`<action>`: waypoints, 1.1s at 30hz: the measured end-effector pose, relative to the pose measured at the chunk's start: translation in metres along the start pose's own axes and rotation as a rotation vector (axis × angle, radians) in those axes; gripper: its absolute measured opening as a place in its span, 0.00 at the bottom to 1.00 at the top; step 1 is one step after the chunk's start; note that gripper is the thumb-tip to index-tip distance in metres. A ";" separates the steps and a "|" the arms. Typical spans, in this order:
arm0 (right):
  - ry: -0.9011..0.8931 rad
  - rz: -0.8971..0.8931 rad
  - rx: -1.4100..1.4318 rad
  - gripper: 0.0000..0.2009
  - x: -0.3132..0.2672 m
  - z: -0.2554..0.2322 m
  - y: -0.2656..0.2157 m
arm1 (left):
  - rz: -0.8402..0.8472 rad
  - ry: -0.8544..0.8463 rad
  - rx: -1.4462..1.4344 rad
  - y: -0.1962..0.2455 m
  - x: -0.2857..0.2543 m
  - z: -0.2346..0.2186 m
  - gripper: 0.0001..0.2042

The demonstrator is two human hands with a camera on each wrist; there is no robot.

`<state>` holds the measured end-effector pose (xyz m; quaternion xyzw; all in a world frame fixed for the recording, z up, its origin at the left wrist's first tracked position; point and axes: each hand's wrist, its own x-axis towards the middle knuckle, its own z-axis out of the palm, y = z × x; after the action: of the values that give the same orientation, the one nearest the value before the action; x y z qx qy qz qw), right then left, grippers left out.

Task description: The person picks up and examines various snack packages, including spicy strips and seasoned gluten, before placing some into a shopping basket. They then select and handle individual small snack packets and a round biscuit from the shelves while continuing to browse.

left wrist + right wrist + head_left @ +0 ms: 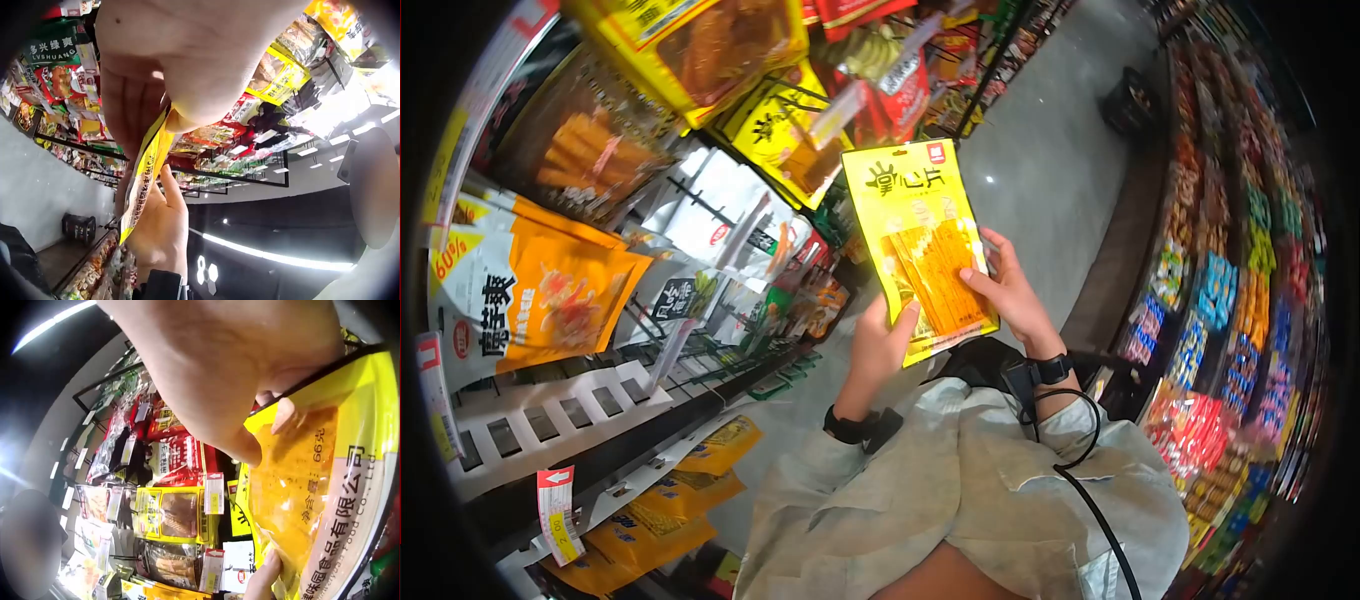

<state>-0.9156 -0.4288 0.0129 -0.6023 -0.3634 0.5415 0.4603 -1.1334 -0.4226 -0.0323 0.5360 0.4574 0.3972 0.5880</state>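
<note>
Both hands hold up a flat yellow snack bag (920, 225) in front of the body. Its clear window shows orange strips inside, with black lettering above. At the bag's lower left edge, my left hand (882, 345) pinches it, thumb on the front and fingers behind. My right hand (1015, 295) grips the right edge, its thumb lying over the window. From the left wrist the bag (147, 178) appears edge-on between the two hands. The right wrist view has the bag's printed lower face (294, 487) close up, the left thumb (265, 575) at its edge.
To the left, a rack of hanging snack bags includes an orange and white bag (535, 290) and another yellow bag (785, 135). A price tag (558, 515) sticks out low on the left. Shelves of small colourful packets (1215, 290) line the right, across a grey floor (1050, 150).
</note>
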 end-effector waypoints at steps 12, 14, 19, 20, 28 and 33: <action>0.036 -0.097 0.232 0.35 -0.088 -0.098 0.063 | 0.585 -0.349 0.744 0.005 -0.041 0.174 0.08; 0.110 0.069 0.393 0.29 -0.105 -0.146 0.087 | 0.512 -0.450 0.693 0.019 -0.057 0.219 0.09; 0.400 0.018 0.729 0.20 -0.166 -0.238 0.105 | 0.480 -0.625 0.545 0.010 -0.064 0.286 0.16; 0.420 0.027 0.772 0.19 -0.179 -0.255 0.115 | 0.428 -0.564 0.594 0.014 -0.064 0.294 0.16; 0.437 -0.012 1.174 0.19 -0.231 -0.309 0.121 | -0.004 -0.875 0.541 0.017 -0.066 0.357 0.21; 0.496 0.030 1.093 0.20 -0.226 -0.333 0.121 | -0.120 -0.803 0.416 0.018 -0.053 0.390 0.18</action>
<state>-0.6282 -0.7318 -0.0331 -0.3917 0.0946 0.4996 0.7669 -0.7714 -0.5750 -0.0060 0.7266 0.2935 0.0230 0.6207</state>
